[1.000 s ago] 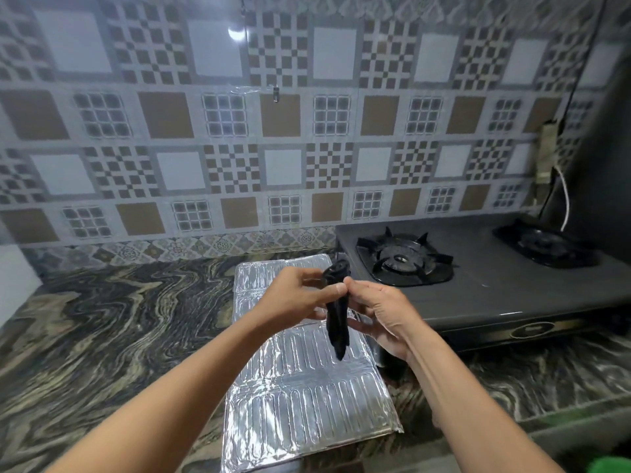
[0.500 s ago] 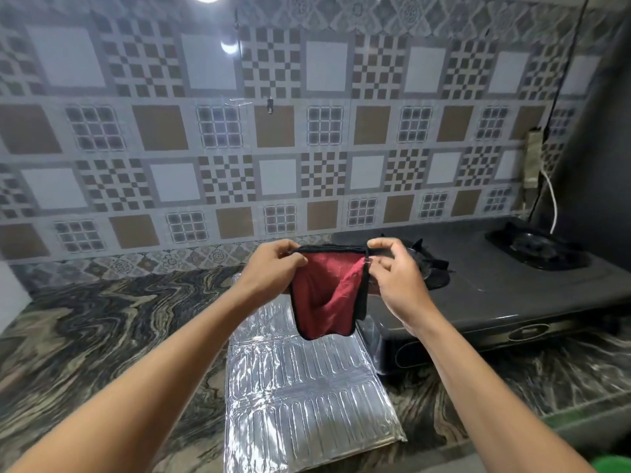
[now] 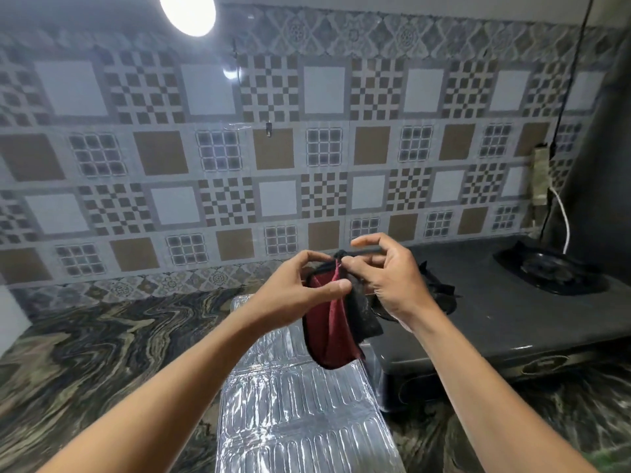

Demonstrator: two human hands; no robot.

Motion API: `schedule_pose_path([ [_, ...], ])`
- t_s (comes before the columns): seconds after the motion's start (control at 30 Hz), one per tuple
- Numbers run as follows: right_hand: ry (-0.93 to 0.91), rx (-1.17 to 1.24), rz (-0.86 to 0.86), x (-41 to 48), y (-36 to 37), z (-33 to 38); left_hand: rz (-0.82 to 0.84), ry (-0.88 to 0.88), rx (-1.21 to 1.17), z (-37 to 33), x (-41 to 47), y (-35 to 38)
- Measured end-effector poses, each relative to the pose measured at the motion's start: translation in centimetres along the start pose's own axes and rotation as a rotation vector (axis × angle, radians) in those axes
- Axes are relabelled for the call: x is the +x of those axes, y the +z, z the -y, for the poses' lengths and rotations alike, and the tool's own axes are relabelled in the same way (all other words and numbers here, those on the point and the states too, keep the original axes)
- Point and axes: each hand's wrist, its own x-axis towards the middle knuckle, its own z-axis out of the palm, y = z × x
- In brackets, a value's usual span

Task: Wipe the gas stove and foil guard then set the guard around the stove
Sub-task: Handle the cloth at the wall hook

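You are at the very start, by the look of it: both hands are busy with the small red cloth with black edging [image 3: 329, 332], held in the air above the near end of the stove, and no wiping surface is being touched. Your left hand [image 3: 300, 291] pinches the cloth's top fold between thumb and fingers; your right hand [image 3: 389, 278] pinches the black hem at the cloth's 1 o'clock corner, its other fingers loosely curled.

The dark two-burner gas stove [image 3: 505, 322] sits on the marbled stone counter [image 3: 102, 353] at 3 o'clock from the cloth, its top bare of the guard. The embossed silver foil guard [image 3: 300, 414] lies folded flat on the counter at 6 o'clock from the cloth, just beside the stove's left end.

I judge everything is left: wiping the stove, wiping the guard, then standing the guard around the stove. Whether either is already clean, I cannot tell.
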Motion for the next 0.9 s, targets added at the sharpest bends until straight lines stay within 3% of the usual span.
schedule_pose_path([
  [0.13, -0.012, 0.006, 0.047, 2.4, -2.3, 0.2, -0.083, 0.059, 0.091, -0.1, 2.3, 2.2],
  [0.33, -0.081, -0.091, 0.132, 7.3, -7.9, 0.3, -0.209, 0.021, -0.017, -3.2, 5.9, 3.2],
  [0.5, -0.058, -0.235, 0.403, 9.7, -8.6, -0.2, -0.325, 0.039, 0.154, -5.6, 8.4, 2.4],
  [0.7, -0.066, -0.089, 0.350, 15.1, -6.3, -0.2, -0.279, -0.018, 0.267, -6.2, 10.4, -1.5],
  [0.8, 0.014, 0.024, 0.419, 18.1, -4.9, 0.1, -0.251, -0.038, 0.338, -5.6, 11.9, -4.2],
  [0.9, -0.008, -0.024, 0.488, 21.3, -3.7, -0.2, -0.262, -0.020, 0.380, -4.6, 13.9, -7.2],
])
